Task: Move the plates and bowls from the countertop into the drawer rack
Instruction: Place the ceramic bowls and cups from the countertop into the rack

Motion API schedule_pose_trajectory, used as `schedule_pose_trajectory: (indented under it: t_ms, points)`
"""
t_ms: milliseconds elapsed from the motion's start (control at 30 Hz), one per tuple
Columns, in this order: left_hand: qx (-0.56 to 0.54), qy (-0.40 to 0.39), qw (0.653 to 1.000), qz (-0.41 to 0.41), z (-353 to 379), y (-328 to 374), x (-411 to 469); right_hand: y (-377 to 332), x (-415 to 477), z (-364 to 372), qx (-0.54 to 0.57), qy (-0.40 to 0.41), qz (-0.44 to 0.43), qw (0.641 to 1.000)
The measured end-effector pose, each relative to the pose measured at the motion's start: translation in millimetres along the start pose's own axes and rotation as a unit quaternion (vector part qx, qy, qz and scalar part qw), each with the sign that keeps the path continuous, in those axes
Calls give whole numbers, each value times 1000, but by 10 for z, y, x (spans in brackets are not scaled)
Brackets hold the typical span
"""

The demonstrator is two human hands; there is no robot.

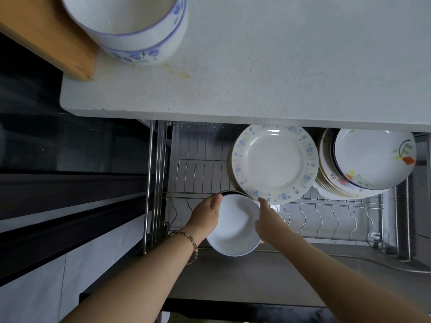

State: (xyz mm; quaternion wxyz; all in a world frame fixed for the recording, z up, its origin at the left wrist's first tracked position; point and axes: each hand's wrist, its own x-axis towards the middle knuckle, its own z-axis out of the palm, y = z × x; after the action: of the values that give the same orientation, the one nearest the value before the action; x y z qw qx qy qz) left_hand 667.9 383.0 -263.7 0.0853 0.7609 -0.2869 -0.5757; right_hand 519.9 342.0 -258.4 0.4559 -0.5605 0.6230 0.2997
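Left hand [206,214] and right hand [268,223] grip, seemingly stacked, white bowl [234,229] over rack [326,220].

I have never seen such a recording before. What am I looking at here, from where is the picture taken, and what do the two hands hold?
There is no machine here. A person wears a camera on the head, so this one picture looks down over their own arms. The left hand, with a bracelet at the wrist, and the right hand together grip a plain white dish by its two sides, over the front of the wire rack in an open drawer. Behind it in the rack lean a plate with blue flowers and, further right, a stack of plates with coloured flowers. Above is the pale countertop. On it two stacked bowls with blue trim still wait, beside a wooden board.
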Motion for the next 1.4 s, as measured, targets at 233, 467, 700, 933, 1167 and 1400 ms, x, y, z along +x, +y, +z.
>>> schedule_pose_trajectory:
  t_ms: [233, 467, 700, 933, 1167, 1400]
  points:
    - [-82, 215, 969, 89, -503, 274, -370, -336, -415, -439, -79, 75, -80, 991]
    - [-302, 397, 849, 174, -1836, 1159, -512, -1617, -882, -1655, 253, 156, -208, 932]
    - [-398, 207, 890, 77, -2386, 1603, -477, -2594, -837, -1936, 454, 24, -189, 870]
    - [-343, 148, 922, 98, -2323, 1569, -687, -2146, -908, -1771, 468, 81, -224, 851]
    - [-188, 20, 968, 165, -1220, 1624, -1088, -469, -1340, -1764, 399, 86, -213, 888]
    - [-167, -100, 973, 121, 640, 1656, -1059, 1421, -1245, -1700, 311, 106, -79, 941]
